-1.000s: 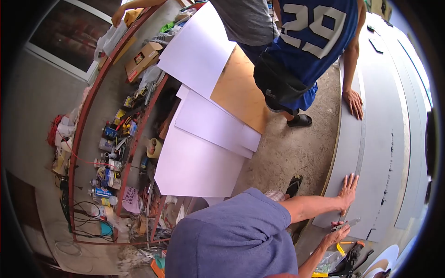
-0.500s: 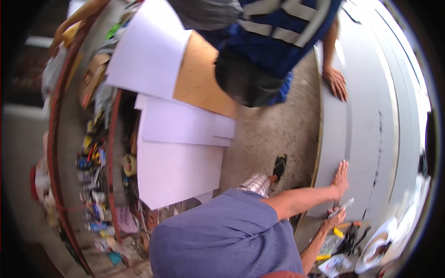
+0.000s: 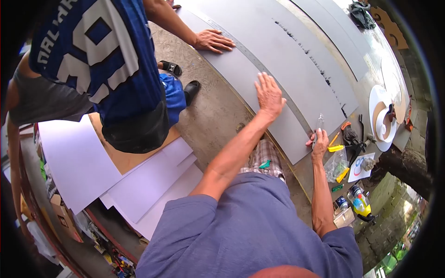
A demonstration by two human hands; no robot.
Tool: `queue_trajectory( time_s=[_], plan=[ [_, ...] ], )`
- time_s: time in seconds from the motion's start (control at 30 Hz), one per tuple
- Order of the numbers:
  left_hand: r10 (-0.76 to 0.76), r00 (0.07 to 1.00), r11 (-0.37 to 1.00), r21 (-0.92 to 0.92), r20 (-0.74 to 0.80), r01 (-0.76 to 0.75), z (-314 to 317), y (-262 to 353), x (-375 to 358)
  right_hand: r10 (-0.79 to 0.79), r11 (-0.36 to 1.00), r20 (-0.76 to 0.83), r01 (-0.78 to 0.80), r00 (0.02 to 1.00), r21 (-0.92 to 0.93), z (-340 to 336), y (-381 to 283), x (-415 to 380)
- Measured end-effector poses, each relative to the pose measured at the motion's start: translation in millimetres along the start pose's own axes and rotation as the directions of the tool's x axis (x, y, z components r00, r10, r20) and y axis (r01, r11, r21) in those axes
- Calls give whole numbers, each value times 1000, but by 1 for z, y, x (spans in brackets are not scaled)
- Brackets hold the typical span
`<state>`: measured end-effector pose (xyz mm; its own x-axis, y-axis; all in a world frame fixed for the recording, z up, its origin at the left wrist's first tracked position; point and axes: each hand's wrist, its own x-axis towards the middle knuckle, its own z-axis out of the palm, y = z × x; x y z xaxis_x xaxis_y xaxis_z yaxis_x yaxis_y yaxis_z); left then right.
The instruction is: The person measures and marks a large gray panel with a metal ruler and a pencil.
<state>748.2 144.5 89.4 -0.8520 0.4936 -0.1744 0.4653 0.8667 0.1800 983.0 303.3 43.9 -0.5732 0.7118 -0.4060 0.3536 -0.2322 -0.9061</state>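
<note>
A large grey sheet (image 3: 282, 60) lies on the worktable, with a long metal ruler (image 3: 252, 56) along it. My left hand (image 3: 270, 96) is over the sheet beside the ruler, fingers stretched out and holding nothing. At the sheet's near end, my right hand (image 3: 319, 142) is closed around a slim silvery utility knife (image 3: 320, 122), held upright by the ruler's end. The blade tip is too small to make out. Farther along, a co-worker's hand (image 3: 214, 41) rests flat on the sheet next to the ruler.
A co-worker in a blue jersey (image 3: 111, 55) stands left of the table, near stacked white sheets (image 3: 76, 157). Right of my right hand are pliers (image 3: 358, 144), a yellow-handled tool (image 3: 336, 148), a plastic bag (image 3: 335, 164) and a yellow bottle (image 3: 361, 205). White cut-out rings (image 3: 383, 121) lie beyond.
The view has swung, so the table and both my hands appear farther left. My left hand now sits farther from my right, which still holds the knife. The co-worker's hand stays on the sheet.
</note>
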Motion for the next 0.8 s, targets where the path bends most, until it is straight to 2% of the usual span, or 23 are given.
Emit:
queue_trajectory(
  time_s=[0.1,0.27,0.4,0.63,0.8],
  plan=[
    [-45,998,999,-21,-45,44,0,-46,28,19,1000,6,-19,1000,15,0,-4,-5],
    [-63,997,989,-130,37,68,-1,-78,54,47,998,20,-48,999,47,3,-9,-4],
    [-42,997,987,-150,67,52,3,-78,62,65,997,18,-66,998,49,5,-14,-7],
    [-139,979,985,-86,147,153,-12,-59,68,64,998,31,-64,997,-16,5,-19,-7],
    [-183,968,981,-33,174,191,-19,-49,72,126,992,33,-127,991,27,8,-27,-7]
  ],
)
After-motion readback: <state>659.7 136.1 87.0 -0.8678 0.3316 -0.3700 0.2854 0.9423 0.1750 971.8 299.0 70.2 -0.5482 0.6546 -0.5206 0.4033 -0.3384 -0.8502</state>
